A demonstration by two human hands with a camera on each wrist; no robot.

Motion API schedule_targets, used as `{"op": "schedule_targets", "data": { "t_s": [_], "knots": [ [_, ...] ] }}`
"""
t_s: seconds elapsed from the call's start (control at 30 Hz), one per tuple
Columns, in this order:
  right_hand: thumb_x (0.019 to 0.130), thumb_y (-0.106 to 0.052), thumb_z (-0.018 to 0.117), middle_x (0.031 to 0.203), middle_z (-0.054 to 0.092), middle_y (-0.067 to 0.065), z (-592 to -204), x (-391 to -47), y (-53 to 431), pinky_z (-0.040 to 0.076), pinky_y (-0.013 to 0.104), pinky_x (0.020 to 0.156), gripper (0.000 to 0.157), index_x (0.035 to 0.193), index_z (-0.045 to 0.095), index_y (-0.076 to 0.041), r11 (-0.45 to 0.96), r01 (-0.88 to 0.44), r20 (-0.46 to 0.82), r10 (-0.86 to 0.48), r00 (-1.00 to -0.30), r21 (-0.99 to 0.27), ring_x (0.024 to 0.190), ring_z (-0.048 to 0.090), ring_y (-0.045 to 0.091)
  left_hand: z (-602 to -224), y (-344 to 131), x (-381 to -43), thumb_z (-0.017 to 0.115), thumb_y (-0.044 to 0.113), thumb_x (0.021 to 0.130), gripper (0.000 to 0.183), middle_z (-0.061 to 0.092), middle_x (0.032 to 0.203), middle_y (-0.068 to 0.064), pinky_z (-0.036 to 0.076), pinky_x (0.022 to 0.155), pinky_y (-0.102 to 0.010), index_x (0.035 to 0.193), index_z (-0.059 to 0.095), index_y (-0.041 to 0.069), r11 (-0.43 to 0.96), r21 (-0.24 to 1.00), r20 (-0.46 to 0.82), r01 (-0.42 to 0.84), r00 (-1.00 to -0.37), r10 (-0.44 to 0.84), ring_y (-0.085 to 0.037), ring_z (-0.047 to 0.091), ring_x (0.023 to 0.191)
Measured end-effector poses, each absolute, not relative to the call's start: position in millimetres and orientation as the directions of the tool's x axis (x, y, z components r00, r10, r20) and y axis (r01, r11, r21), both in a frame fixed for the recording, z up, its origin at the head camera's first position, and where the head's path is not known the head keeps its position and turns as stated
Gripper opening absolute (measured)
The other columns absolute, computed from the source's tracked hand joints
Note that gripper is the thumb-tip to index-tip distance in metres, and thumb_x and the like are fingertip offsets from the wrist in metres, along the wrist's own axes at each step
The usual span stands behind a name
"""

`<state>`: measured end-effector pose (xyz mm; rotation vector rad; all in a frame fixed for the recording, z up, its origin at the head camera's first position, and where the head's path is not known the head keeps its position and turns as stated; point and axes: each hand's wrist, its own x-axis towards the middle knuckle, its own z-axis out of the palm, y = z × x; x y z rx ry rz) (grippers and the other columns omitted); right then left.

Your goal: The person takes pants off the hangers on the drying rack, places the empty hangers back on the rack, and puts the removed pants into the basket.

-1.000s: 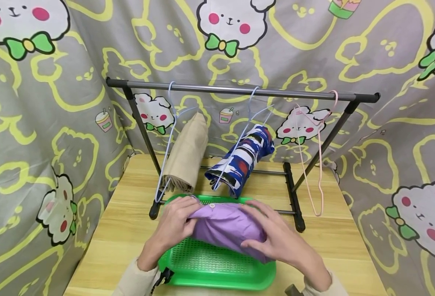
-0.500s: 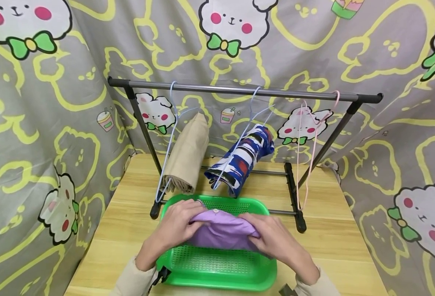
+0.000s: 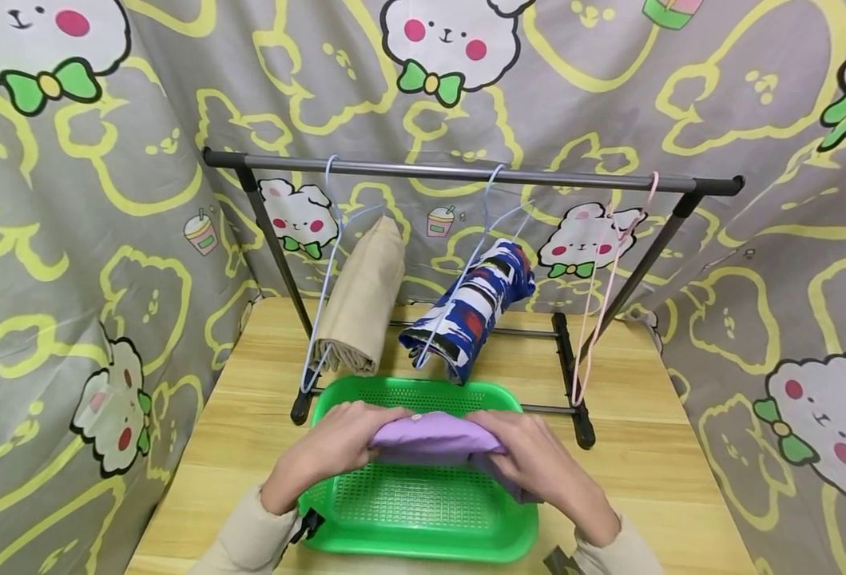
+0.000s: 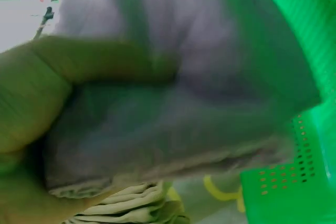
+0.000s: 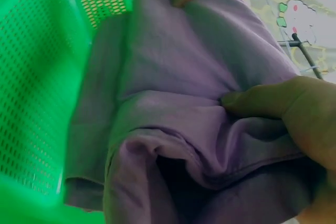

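A folded purple garment [image 3: 433, 438] with a pale button at its top edge is held up over the green basket [image 3: 423, 543]. My left hand [image 3: 339, 438] grips its left end, thumb on the near side and fingers behind. At the other end my right hand [image 3: 536, 457] pinches it the same way. In the right wrist view the garment [image 5: 173, 77] shows a dark gap between its folded layers, and its lower part hangs inside the basket. The left wrist view is blurred, with the thumb [image 4: 115, 61] pressed across the cloth.
Behind the basket stands a black-and-grey clothes rack [image 3: 423, 171]. On blue hangers hang folded beige trousers [image 3: 361, 299] and a blue, white and red patterned garment [image 3: 469, 311]. A pink hanger [image 3: 598, 319] hangs bare at the right. Printed curtains [image 3: 775, 239] surround the wooden table [image 3: 653, 479].
My right hand has moved from spread fingers on the garment to gripping its end. The garment has been straightened and lowered slightly between both hands. The pink hanger has swung and turned.
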<state>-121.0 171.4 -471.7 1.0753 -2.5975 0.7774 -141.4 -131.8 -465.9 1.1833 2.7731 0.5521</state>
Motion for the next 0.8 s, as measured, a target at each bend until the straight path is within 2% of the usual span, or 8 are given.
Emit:
{"op": "schedule_targets", "data": {
  "t_s": [0.07,0.17,0.3,0.37,0.5,0.6,0.7,0.8],
  "knots": [
    [0.080,-0.025,0.076,0.104,0.065,-0.011,-474,-124,169,0.055,0.033,0.069,0.042,0.119,0.061,-0.029,0.614,-0.699,0.388,-0.582,-0.715,-0.366,0.089,0.063,0.007,-471,-132,-144,0.072,-0.008,0.066,0.077,0.066,0.114,0.004,0.054,0.069,-0.030,0.131,0.055,0.028,0.637,0.340,0.130,0.692,-0.705,0.697,-0.016,0.065,0.089],
    [0.077,-0.020,0.077,0.109,0.065,-0.006,-479,-133,163,0.055,0.036,0.072,0.046,0.120,0.060,-0.026,0.641,-0.692,0.376,-0.582,-0.721,-0.333,0.094,0.063,0.013,-479,-132,-150,0.068,-0.015,0.064,0.078,0.064,0.120,0.005,0.055,0.069,-0.032,0.130,0.057,0.027,0.641,0.331,0.201,0.693,-0.715,0.670,-0.018,0.065,0.097],
    [0.070,-0.009,0.080,0.106,0.065,-0.001,-491,-145,151,0.055,0.037,0.073,0.055,0.118,0.056,-0.022,0.655,-0.695,0.321,-0.617,-0.719,-0.297,0.092,0.063,0.018,-492,-132,-156,0.062,-0.022,0.062,0.081,0.060,0.126,0.003,0.054,0.081,-0.035,0.130,0.058,0.023,0.629,0.359,0.226,0.690,-0.718,0.658,-0.019,0.059,0.110],
    [0.067,-0.005,0.080,0.099,0.065,0.000,-499,-150,145,0.055,0.035,0.069,0.058,0.116,0.054,-0.021,0.668,-0.691,0.290,-0.628,-0.722,-0.275,0.086,0.064,0.018,-499,-132,-157,0.061,-0.024,0.062,0.082,0.058,0.129,0.000,0.051,0.088,-0.036,0.131,0.057,0.020,0.622,0.377,0.217,0.686,-0.718,0.661,-0.021,0.056,0.115],
    [0.070,-0.003,0.077,0.081,0.060,-0.001,-511,-154,135,0.049,0.028,0.052,0.052,0.111,0.050,-0.019,0.706,-0.677,0.263,-0.626,-0.734,-0.208,0.070,0.060,0.017,-511,-134,-159,0.062,-0.028,0.060,0.085,0.054,0.134,-0.008,0.043,0.098,-0.046,0.133,0.054,0.015,0.621,0.378,0.209,0.687,-0.716,0.666,-0.031,0.051,0.121],
    [0.074,-0.003,0.073,0.075,0.057,0.000,-519,-154,130,0.044,0.026,0.046,0.045,0.110,0.049,-0.016,0.724,-0.669,0.284,-0.614,-0.737,-0.171,0.064,0.057,0.017,-518,-134,-159,0.065,-0.028,0.059,0.089,0.051,0.136,-0.012,0.042,0.096,-0.056,0.136,0.052,0.013,0.642,0.325,0.215,0.694,-0.715,0.665,-0.040,0.047,0.123],
    [0.075,0.000,0.071,0.079,0.061,0.002,-532,-153,126,0.046,0.028,0.047,0.043,0.108,0.049,-0.014,0.724,-0.673,0.307,-0.612,-0.729,-0.154,0.063,0.058,0.020,-525,-135,-157,0.068,-0.026,0.059,0.091,0.047,0.139,-0.015,0.041,0.089,-0.065,0.138,0.049,0.014,0.667,0.275,0.208,0.693,-0.720,0.662,-0.045,0.042,0.124],
    [0.071,0.004,0.070,0.087,0.065,0.003,-545,-153,122,0.048,0.032,0.047,0.044,0.105,0.048,-0.012,0.712,-0.689,0.329,-0.624,-0.709,-0.133,0.065,0.060,0.022,-531,-137,-154,0.068,-0.026,0.060,0.095,0.041,0.143,-0.016,0.040,0.086,-0.069,0.141,0.045,0.017,0.685,0.260,0.168,0.681,-0.730,0.662,-0.046,0.038,0.127]
  ]
}}
